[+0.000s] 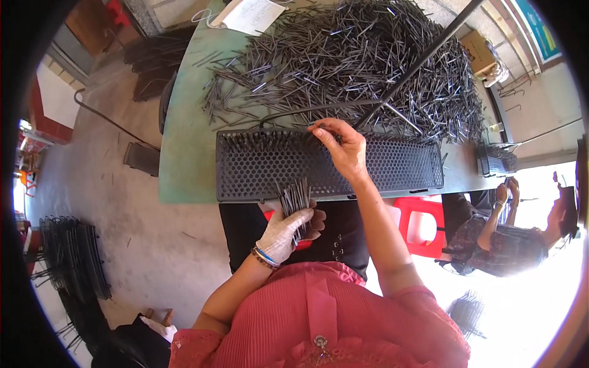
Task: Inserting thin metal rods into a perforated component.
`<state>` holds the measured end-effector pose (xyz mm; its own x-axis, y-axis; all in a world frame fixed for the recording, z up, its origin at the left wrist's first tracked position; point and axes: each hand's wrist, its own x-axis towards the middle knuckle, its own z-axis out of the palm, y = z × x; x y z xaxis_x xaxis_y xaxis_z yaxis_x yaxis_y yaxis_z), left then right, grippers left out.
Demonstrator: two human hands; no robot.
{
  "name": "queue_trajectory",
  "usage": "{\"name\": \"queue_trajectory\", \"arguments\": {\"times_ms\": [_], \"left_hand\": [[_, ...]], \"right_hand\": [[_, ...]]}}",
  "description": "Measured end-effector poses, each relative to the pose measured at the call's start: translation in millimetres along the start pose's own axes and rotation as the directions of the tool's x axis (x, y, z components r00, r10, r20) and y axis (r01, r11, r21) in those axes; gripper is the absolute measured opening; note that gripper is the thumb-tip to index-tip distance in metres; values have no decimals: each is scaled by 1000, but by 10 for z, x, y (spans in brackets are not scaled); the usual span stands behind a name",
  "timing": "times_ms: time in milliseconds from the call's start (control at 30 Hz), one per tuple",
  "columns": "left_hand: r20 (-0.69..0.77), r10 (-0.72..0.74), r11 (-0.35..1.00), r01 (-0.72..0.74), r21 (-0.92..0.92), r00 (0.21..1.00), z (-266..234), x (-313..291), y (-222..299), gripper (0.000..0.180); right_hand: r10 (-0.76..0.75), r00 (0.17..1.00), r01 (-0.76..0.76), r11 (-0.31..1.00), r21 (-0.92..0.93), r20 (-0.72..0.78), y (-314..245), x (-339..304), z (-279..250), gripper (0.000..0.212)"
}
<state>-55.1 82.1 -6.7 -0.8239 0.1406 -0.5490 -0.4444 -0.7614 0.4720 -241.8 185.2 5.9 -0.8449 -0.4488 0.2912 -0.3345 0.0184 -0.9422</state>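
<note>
A long black perforated rack (380,162) lies along the table's near edge, its top full of round holes. Dark sticks (257,140) stand upright in its holes along the far left part. My left hand (283,236), in a pale glove with bracelets at the wrist, is wrapped round a bundle of thin dark sticks (296,199) below the rack's near edge. Bare, my right hand (345,147) is over the rack's far middle, thumb and fingers pinched on a dark stick, most of which is hidden.
A large heap of loose dark sticks (362,55) covers the green table (187,147). A black metal bar (423,58) slants over it. Paper (248,15) lies at the back. A co-worker (509,239) sits at right by a red stool (420,227); stacked black racks (73,251) stand left.
</note>
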Motion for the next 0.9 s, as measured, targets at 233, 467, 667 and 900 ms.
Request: {"name": "queue_trajectory", "arguments": {"times_ms": [233, 467, 667, 900], "left_hand": [[-76, 94, 995, -96, -20, 993, 78, -38, -107, 27], [-110, 117, 992, -111, 61, 987, 70, -26, -147, 27], [-82, 116, 992, -111, 68, 990, 83, -45, -177, 28], [-81, 129, 990, -123, 67, 988, 46, -51, -197, 29]], "right_hand": [[-204, 975, 223, 920, -323, 92, 29, -35, 29, 22], [-437, 888, 448, 748, -490, 146, 49, -101, 26, 26], [-456, 882, 442, 718, -537, 115, 81, -145, -37, 25], [-533, 825, 538, 640, -549, 187, 5, -110, -5, 27]]}}
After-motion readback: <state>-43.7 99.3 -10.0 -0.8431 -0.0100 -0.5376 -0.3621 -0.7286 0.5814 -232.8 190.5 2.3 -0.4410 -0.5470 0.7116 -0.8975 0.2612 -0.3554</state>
